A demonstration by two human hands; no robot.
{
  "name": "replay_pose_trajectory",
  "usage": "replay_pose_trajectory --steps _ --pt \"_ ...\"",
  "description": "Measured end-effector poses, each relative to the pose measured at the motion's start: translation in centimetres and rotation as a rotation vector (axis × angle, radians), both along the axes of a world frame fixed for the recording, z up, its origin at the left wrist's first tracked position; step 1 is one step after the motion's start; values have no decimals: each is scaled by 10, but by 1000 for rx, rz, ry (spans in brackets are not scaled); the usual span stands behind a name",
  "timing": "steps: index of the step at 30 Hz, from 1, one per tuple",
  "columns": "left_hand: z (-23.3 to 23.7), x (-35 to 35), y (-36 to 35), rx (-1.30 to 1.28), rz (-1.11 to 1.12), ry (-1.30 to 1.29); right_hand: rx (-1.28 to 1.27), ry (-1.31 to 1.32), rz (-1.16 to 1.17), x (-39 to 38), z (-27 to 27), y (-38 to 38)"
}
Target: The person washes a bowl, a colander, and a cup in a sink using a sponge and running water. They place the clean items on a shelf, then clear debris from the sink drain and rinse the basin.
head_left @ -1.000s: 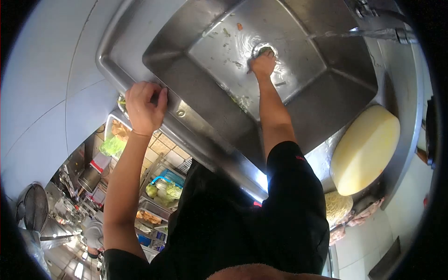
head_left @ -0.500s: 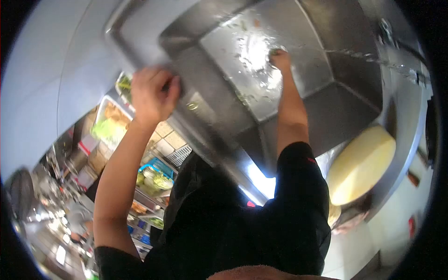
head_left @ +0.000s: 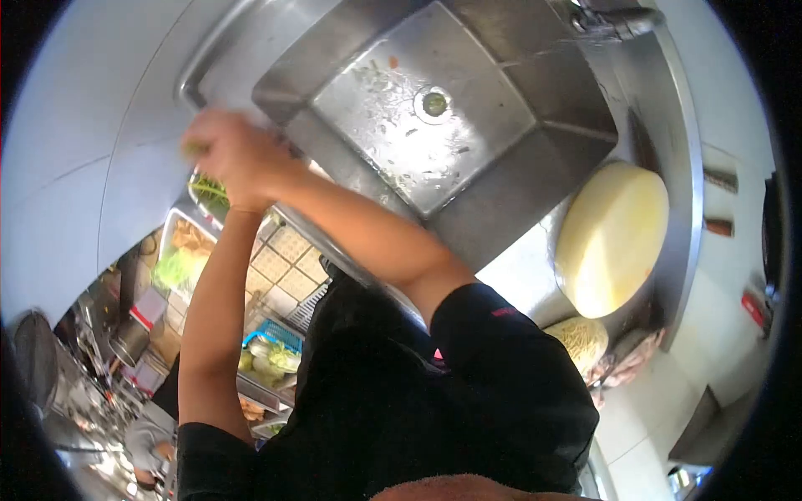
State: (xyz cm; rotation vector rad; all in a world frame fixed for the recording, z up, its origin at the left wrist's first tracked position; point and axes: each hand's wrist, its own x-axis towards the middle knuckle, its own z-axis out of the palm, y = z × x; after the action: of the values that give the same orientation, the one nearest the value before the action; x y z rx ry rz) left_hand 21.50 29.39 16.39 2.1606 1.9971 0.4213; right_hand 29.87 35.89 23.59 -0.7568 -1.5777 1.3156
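My left hand (head_left: 245,189) and my right hand (head_left: 219,144) overlap at the left, beyond the sink's left corner. Motion smears both, and the right hand covers much of the left one's fingers. A small yellow-green piece (head_left: 193,149) shows at the right hand's curled fingertips; I cannot tell what it is. Just below the hands, a white container with leafy greens (head_left: 210,190) is partly hidden. The wet steel sink (head_left: 510,196) has vegetable scraps (head_left: 368,79) strewn over its floor, and green matter fills the drain (head_left: 434,103).
A large peeled pale-yellow gourd-like vegetable (head_left: 614,238) lies on the right ledge, near a napa cabbage (head_left: 581,342). Above the sink's right side juts a faucet (head_left: 618,23). Lower left are a white tub of lettuce (head_left: 177,267), a blue basket (head_left: 276,336) and a person (head_left: 150,442).
My right hand has left the sink drain and swung left to meet my left hand, which has shifted slightly left. The view has turned, so the drain and faucet now show clearly.
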Motion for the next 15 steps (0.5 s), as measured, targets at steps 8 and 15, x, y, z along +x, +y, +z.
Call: replay_pose_trajectory --steps 8,15 --pt "56 19 16 52 -112 -34 -460 -20 -414 121 -96 42" --pt "58 19 19 44 -119 -99 -535 -801 -1088 305 -390 -22"
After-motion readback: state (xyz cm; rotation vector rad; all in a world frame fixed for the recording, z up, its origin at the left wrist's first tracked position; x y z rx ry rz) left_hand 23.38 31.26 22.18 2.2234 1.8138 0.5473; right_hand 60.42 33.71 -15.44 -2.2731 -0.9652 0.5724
